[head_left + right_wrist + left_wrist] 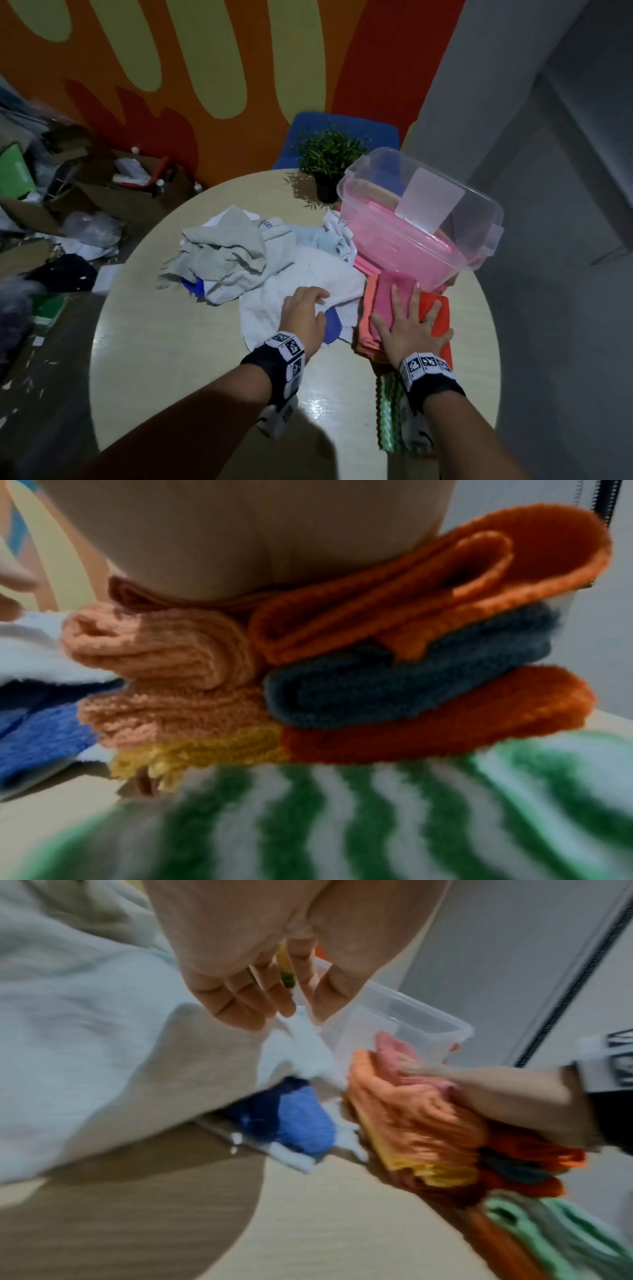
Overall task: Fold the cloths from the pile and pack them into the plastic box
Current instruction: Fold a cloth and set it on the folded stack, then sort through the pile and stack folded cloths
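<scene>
A loose pile of grey and white cloths (229,246) lies mid-table. My left hand (317,298) pinches the edge of a white cloth (308,270) between thumb and fingers (274,1007); a blue cloth (332,325) lies under it. My right hand (407,318) presses flat on a stack of folded cloths (440,311), pink and orange on top, dark grey and yellow lower down (411,683). A green-and-white striped cloth (394,421) sits beneath the stack. The clear plastic box (481,202) stands tilted just behind the stack, with pink cloth inside.
The round beige table (188,359) has bare surface at the front left. A small potted plant (330,154) stands at the far edge beside the box, with a blue chair (342,123) behind it. Boxes and clutter (68,205) cover the floor at left.
</scene>
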The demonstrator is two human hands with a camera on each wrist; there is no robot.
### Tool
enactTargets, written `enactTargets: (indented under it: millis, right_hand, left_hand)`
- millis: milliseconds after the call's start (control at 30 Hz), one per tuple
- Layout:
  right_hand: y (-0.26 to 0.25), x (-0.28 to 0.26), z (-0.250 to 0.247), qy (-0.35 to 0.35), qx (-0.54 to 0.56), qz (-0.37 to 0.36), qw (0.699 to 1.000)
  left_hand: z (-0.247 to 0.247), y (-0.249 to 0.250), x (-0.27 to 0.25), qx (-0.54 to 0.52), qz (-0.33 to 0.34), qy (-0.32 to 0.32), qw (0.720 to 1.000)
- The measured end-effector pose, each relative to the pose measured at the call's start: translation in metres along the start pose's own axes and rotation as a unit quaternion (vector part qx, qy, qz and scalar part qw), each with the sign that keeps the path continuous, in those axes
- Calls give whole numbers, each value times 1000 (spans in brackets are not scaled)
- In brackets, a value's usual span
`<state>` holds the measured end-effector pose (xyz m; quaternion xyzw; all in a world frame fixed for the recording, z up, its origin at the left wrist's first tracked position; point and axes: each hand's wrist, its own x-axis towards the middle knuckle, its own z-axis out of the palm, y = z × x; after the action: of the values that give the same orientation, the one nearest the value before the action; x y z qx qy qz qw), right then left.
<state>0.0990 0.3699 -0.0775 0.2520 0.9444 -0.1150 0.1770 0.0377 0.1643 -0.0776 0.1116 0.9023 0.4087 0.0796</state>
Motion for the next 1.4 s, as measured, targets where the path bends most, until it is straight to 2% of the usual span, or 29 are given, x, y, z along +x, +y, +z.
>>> enactTargets:
  millis: [67, 133, 167, 233, 300, 367, 467, 567, 600, 667, 767, 867, 967, 1033, 1100, 1200, 1333, 1400]
  right_hand:
    - [1, 1, 0, -13, -3, 0, 1000]
    - [0, 1, 0, -25, -14, 6, 1000]
    - [-1, 0, 0, -28, -16, 11, 999]
    - [-2, 0, -3, -31, -11, 13, 999]
    - [-4, -2, -11, -34, 2, 10, 999]
    - [-4, -11, -20, -18, 21, 15, 1000]
    - [-13, -28, -32, 76, 38, 6, 996]
    - [-35, -51, -42, 203, 75, -53, 975]
    - [-45, -58, -44, 227, 104, -81, 965]
    - [-70, -70, -46, 227, 159, -145, 950]
    - [-112, -87, -44, 173, 188, -212, 943]
    - [-144, -96, -50, 198, 184, -221, 937]
    - [-149, -107, -74, 251, 282, -174, 910]
    - [-143, -118, -98, 292, 311, -159, 890]
    - [-138, -130, -124, 313, 306, -183, 881]
    - [-139, -144, -158, 372, 254, -238, 861]
    - [-137, -145, -192, 435, 213, -252, 838]
    - [-137, -149, -203, 431, 203, -254, 842]
  left_hand:
    - [-15, -24, 1, 98, -55, 20, 994]
    - [-25, -48, 0, 212, -112, -14, 971]
    - [-29, -58, 1, 236, -124, -37, 963]
    - [-38, -75, 4, 205, -129, -61, 968]
    - [-47, -85, 9, 126, -87, -46, 987]
    - [-55, -85, 10, 106, -21, 6, 994]
    - [-71, -74, 9, 68, 64, 64, 994]
    - [-97, -51, 10, 57, 127, 98, 985]
    - [-106, -40, 10, 63, 145, 102, 982]
    - [-125, -18, 10, 75, 179, 89, 977]
    - [-156, 19, 7, 12, 193, 4, 981]
    - [-185, 46, 7, -37, 203, -54, 977]
    - [-215, 53, 10, 14, 253, -5, 967]
    - [-235, 49, 12, 16, 254, 41, 966]
    - [-251, 45, 14, 29, 258, 49, 964]
    - [-268, 47, 11, 93, 274, 17, 957]
    - [-282, 71, 11, -37, 230, 6, 972]
    - [-289, 85, 14, -61, 220, 1, 974]
